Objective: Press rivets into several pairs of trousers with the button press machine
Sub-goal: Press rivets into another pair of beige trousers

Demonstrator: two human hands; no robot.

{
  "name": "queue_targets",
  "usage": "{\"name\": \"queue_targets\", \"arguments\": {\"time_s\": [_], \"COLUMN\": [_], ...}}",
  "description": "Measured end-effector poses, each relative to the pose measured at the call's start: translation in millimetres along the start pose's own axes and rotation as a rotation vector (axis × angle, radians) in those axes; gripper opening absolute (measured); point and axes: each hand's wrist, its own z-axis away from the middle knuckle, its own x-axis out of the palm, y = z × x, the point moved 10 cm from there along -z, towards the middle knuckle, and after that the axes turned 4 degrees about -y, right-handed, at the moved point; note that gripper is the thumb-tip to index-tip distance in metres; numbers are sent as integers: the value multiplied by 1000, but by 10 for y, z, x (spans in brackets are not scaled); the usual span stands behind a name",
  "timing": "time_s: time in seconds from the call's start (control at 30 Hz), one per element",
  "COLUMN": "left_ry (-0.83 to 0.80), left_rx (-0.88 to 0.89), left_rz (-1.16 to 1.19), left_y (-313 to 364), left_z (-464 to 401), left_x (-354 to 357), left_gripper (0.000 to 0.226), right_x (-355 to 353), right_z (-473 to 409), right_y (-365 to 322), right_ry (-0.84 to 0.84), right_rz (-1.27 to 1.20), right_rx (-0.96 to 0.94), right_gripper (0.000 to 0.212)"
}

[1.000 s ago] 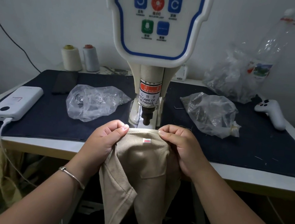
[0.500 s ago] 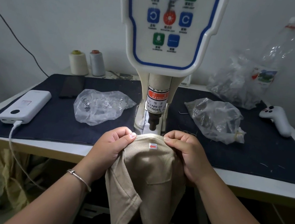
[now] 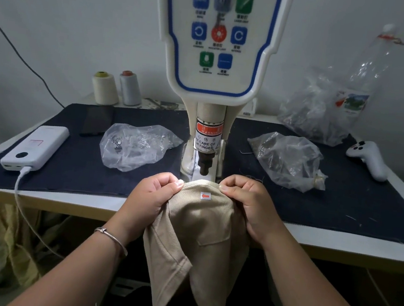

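Head view. Beige twill trousers [image 3: 202, 228] hang over the front edge of the table [image 3: 77, 200], the top edge of the cloth lying directly below the dark metal punch [image 3: 206, 164] of the white button press machine [image 3: 218, 41]. A small white label with a red arrow [image 3: 205, 196] sits on the cloth just below that edge.

Left hand [image 3: 151, 197]: fingers curled, thumb and forefinger pinching the cloth edge at 9 o'clock of the label. Silver bracelet [image 3: 110, 236] on that wrist.

Right hand [image 3: 245, 203]: fingers curled, pinching the same edge at 3 o'clock of the label. Cloth held taut between the two hands.

Machine panel carries blue, red and green buttons; a red and white warning sticker [image 3: 207, 138] wraps the column above the punch.

Dark blue cloth mat [image 3: 81, 164] covers the tabletop. From the punch:
- 9 o'clock: crumpled clear plastic bag [image 3: 138, 145] holding small metal parts.
- 3 o'clock: second clear bag [image 3: 288, 160], contents darker, not identifiable.
- 2 o'clock: larger clear bag [image 3: 319, 110] with an empty plastic bottle [image 3: 371, 69] behind it.
- Far right: white handheld controller [image 3: 369, 159].
- Far left: white power bank [image 3: 35, 147] with white cable [image 3: 25, 210] plugged in; black phone [image 3: 97, 121] beyond it.
- 10 o'clock, at the wall: two thread cones [image 3: 116, 89], cream and grey.
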Motion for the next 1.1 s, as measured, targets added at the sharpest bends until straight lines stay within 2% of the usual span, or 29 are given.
{"name": "queue_targets", "arguments": {"time_s": [0.2,0.5,0.7,0.87,1.1], "left_ry": [-4,-8,-10,2,5], "left_rx": [5,18,22,26,34], "left_rz": [13,3,-15,-3,8], "left_y": [-29,-23,-23,-15,1], "left_z": [-9,-7,-14,-5,17], "left_x": [-1,-5,-9,-7,-6], "left_gripper": [25,25,26,25,27], "right_x": [-31,-69,-107,-140,-108], "right_z": [23,-8,-16,-16,-3], "right_y": [-24,34,59,52,39], "right_ry": [12,9,29,54,35], "right_rz": [11,-84,-60,0,-29], "right_rx": [-19,-20,-26,-47,-54], "right_gripper": [8,13,13,21,23]}}
